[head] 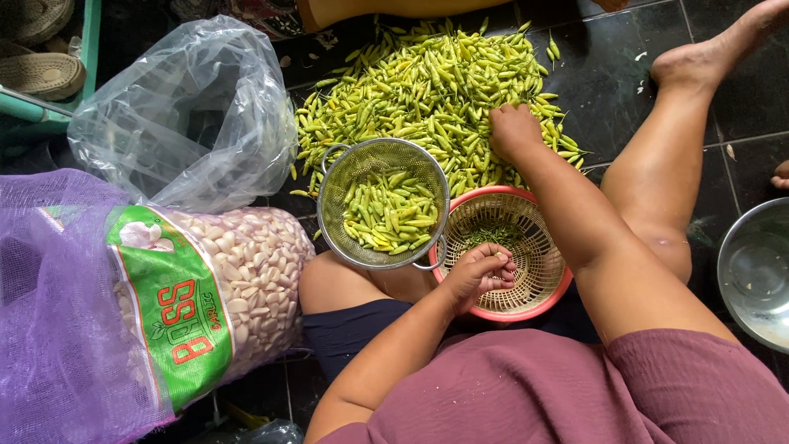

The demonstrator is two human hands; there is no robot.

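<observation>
Stemming of small green chillies, by the look of it, midway through a large batch. Right hand [514, 131] out at the near right edge of the chilli heap [427, 74] on the dark tiled floor [625, 74], knuckles up, fingers curled down among the pods; no telling from here whether a pod is already gripped or only being felt for. Left hand [485, 271] drawn in close to the body, over the near left rim of the pink plastic basket [559, 279], fingertips pinched tightly together on something too small to make out, most likely a stalk or a pod being stripped. A small clump of green stems [489, 237] in the middle of that basket. Just to its left and touching it, a metal mesh colander [353, 164] resting against the knee, about a third filled with cleaned chillies [386, 214]. Far more pods on the floor than in the colander, so plenty left to do. For the next move: a single pod picked cleanly from the heap's edge without dragging neighbours along, then passed across to the pinching hand, stalk to the basket and pod to the colander, with care not to mix the two. Towards the left edge of the floor, a purple net sack of peeled garlic cloves [255, 263] and a crumpled clear plastic bag [189, 115]; at the right edge, a steel bowl [752, 271], well apart from both hands.
</observation>
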